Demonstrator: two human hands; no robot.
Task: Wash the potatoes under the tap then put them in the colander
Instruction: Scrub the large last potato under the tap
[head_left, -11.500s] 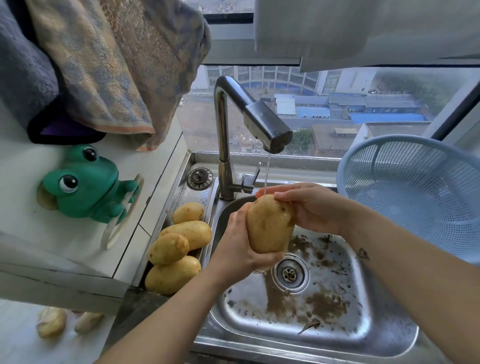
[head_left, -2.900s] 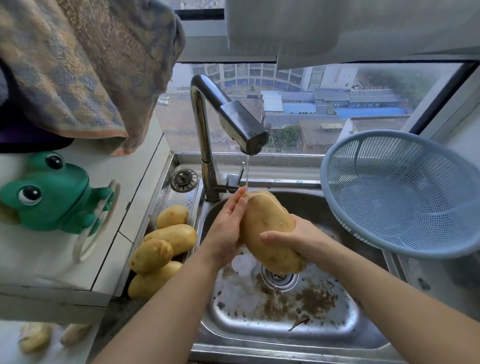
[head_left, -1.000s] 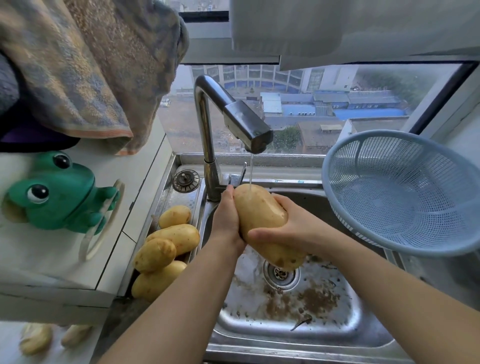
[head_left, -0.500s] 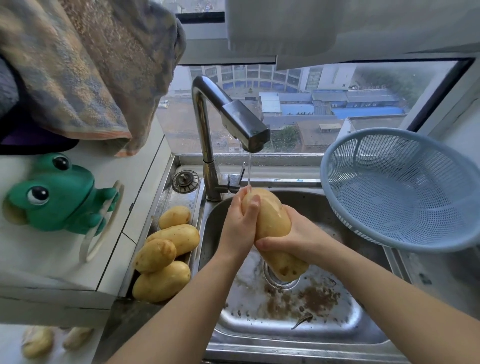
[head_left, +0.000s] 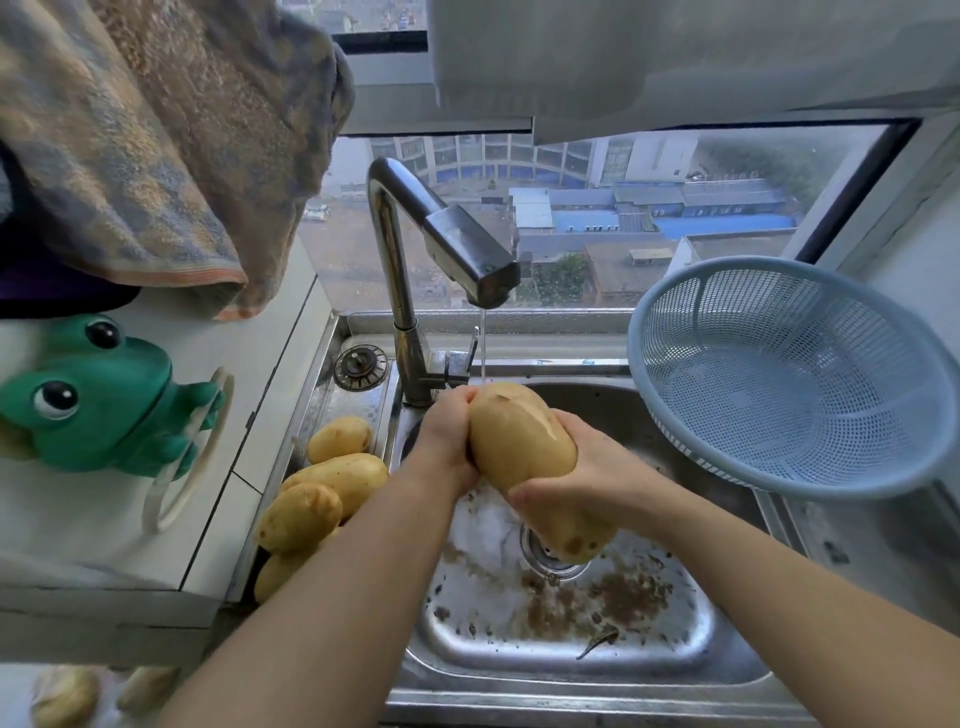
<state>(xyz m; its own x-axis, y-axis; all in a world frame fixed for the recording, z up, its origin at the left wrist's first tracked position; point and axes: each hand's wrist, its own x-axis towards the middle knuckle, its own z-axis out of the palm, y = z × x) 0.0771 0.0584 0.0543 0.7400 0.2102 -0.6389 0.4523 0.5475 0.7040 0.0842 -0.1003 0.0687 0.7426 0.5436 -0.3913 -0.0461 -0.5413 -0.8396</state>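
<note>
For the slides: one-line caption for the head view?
Left hand and right hand hold a potato under the running tap; colander empty beside the sink.

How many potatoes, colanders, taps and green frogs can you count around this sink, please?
Potatoes: 5 (1 held potato, 4 piled potatoes)
Colander: 1
Tap: 1
Green frog: 1
Total: 8
Two blurred lumps at lower left are not counted.
</note>
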